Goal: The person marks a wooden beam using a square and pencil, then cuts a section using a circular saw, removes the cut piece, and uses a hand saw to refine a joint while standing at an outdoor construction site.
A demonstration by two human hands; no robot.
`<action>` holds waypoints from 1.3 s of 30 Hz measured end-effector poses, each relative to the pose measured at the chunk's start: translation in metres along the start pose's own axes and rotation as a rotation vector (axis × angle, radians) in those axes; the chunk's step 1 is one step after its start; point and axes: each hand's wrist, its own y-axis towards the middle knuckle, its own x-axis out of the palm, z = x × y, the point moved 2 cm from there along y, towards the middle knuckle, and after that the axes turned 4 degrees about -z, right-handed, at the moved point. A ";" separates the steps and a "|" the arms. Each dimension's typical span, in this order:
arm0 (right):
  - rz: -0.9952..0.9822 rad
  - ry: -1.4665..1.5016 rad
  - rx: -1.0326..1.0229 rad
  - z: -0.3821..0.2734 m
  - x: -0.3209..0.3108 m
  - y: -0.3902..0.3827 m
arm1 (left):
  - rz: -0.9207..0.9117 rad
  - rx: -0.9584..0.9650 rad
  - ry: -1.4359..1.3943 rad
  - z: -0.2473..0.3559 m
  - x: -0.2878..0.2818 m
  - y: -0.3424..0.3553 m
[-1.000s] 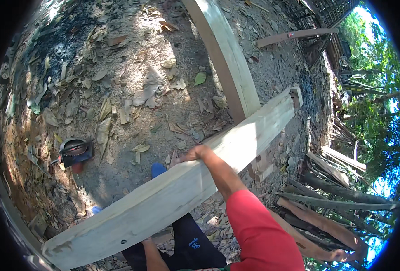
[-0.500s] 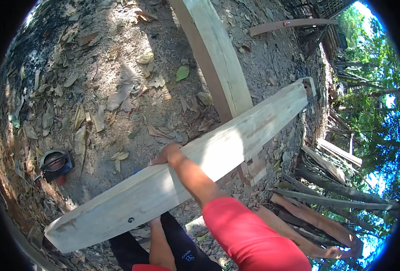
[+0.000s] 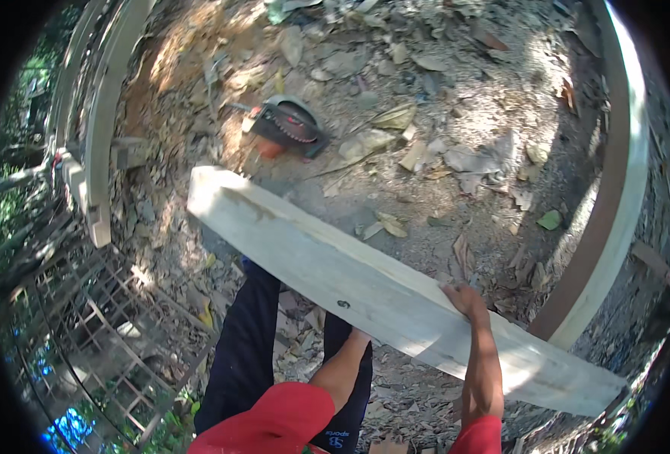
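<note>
A long, thick wooden plank (image 3: 305,250) lies slantwise across the view, from upper left to lower right, with a dark knot near its lower edge. My right hand (image 3: 469,300) is closed over the plank's far edge, right of its middle. My left hand (image 3: 361,336) is at the near edge; it goes behind the plank, which hides its fingers. Toward its right end, the plank meets a second long timber (image 3: 604,219) that runs away from me.
A circular saw (image 3: 286,127) with its toothed blade showing rests on the ground beyond the plank's left end. More timbers (image 3: 112,98) stand at the far left, above a metal grid (image 3: 115,333). Dry leaves (image 3: 388,225) and wood chips litter the ground.
The view has swung to the left, so the saw now sits nearer the middle and the plank slants the other way in the picture. My right hand remains on the plank's far edge.
</note>
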 end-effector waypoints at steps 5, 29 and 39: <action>0.081 0.018 0.019 0.009 0.001 -0.008 | 0.055 0.006 0.388 -0.023 -0.038 0.004; -0.081 -0.014 0.128 -0.204 0.078 0.099 | 0.126 -0.005 0.138 0.361 -0.098 0.089; -0.135 0.067 -0.005 -0.233 0.061 -0.007 | 0.174 -0.010 0.280 0.387 -0.042 -0.003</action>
